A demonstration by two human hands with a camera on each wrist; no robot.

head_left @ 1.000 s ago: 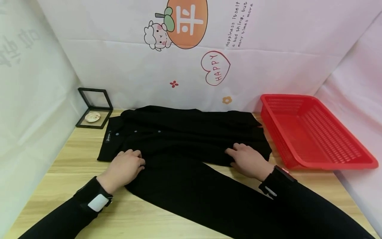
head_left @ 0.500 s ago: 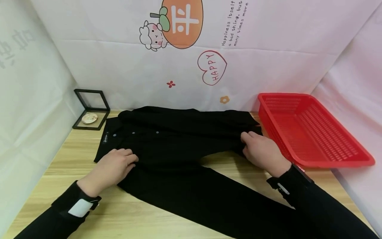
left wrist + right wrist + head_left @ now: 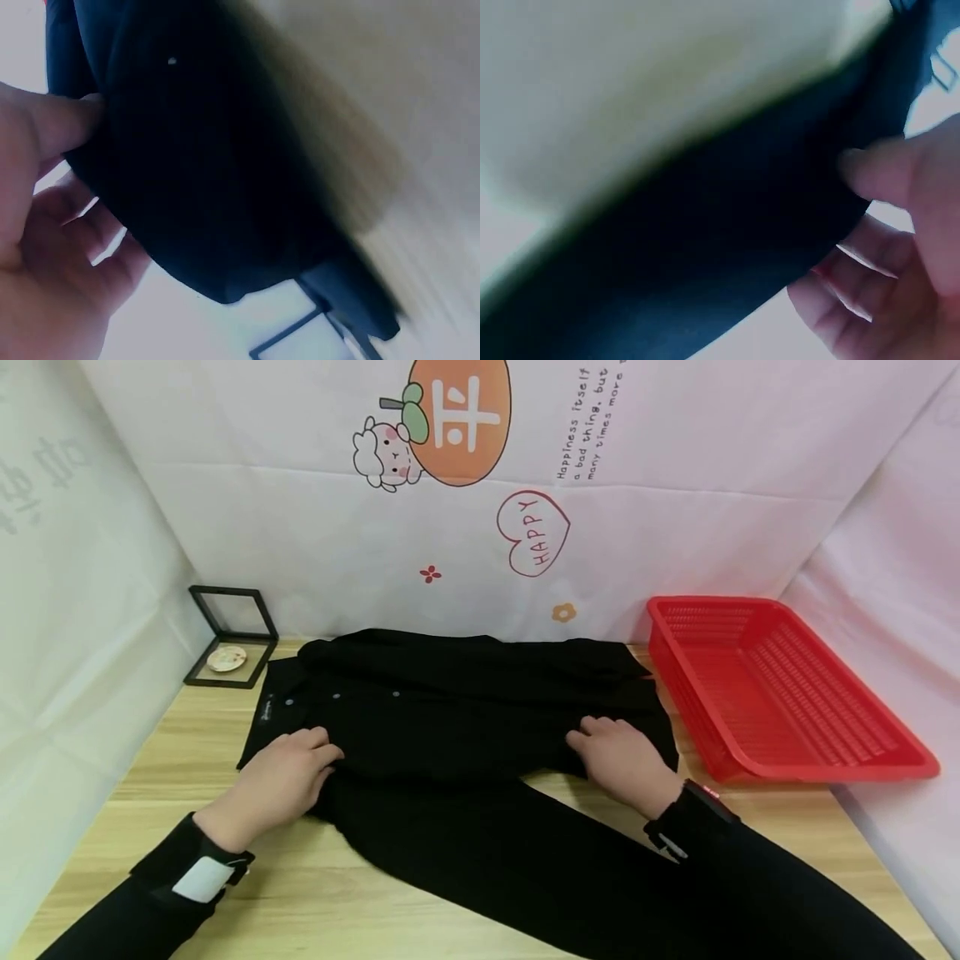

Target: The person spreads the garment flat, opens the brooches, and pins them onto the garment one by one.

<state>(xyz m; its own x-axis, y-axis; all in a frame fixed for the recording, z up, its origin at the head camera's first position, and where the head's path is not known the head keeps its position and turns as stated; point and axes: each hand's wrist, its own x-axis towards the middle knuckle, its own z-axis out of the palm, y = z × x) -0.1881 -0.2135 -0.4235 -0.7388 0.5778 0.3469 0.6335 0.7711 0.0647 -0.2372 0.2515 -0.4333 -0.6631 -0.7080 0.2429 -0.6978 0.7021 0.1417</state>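
A black button-up shirt (image 3: 465,718) is spread across the table, its collar at the left and a few small buttons showing. One sleeve (image 3: 480,852) runs toward the lower right. My left hand (image 3: 277,785) pinches the near edge close to the collar; the left wrist view shows the thumb on top of the cloth (image 3: 187,172) and the fingers beneath. With my right hand (image 3: 622,764) I pinch the near edge at the hem end. In the right wrist view, the thumb presses the fabric (image 3: 727,210) from one side and the fingers lie behind it.
At the right stands a red perforated plastic basket (image 3: 686,702), close to the shirt's hem end. An open black-framed case (image 3: 247,633) with a small round disc (image 3: 227,658) sits at the back left. White printed cloth walls (image 3: 300,543) enclose the wooden table (image 3: 172,768).
My right hand went right to the hem corner, pulling up the near edge, then came back left and the edge spread out again. My left hand shifted slightly left.
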